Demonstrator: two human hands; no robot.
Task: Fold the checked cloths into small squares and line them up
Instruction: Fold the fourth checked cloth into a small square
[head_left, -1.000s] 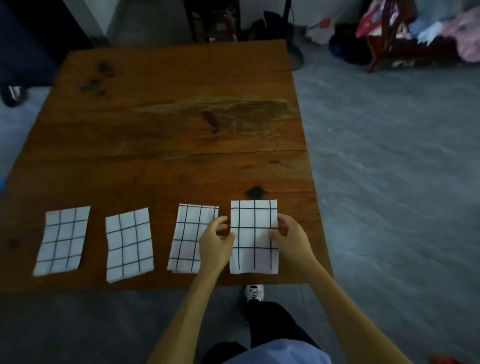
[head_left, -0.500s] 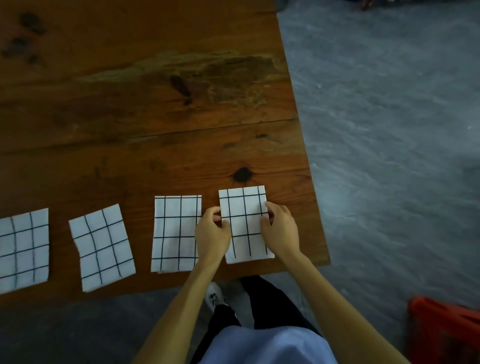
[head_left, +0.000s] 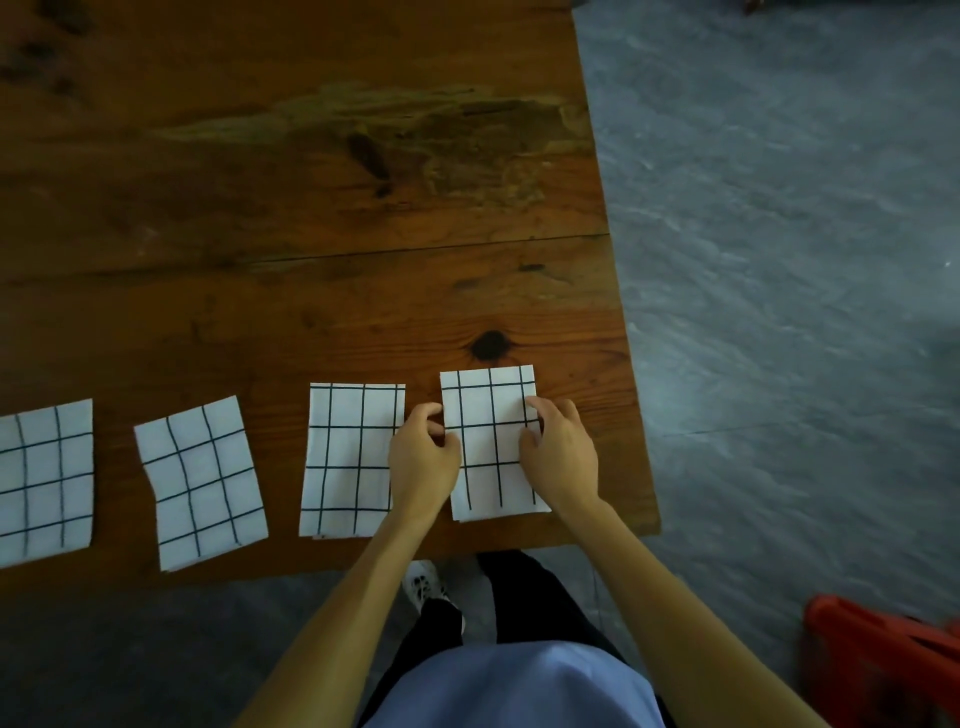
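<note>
White cloths with dark check lines lie in a row along the near edge of the wooden surface (head_left: 322, 208). The rightmost folded cloth (head_left: 491, 441) sits near the surface's right corner, just below a dark knot in the wood. The left hand (head_left: 423, 460) pinches its left edge with curled fingers, and the right hand (head_left: 561, 452) grips its right edge, fingers curled over the top. Just left lies a third cloth (head_left: 348, 457), then a slightly tilted second cloth (head_left: 200, 480), and a far-left cloth (head_left: 47, 475) cut off by the frame. An orange object (head_left: 878, 660) sits on the grey floor (head_left: 779, 260) at lower right.
</note>
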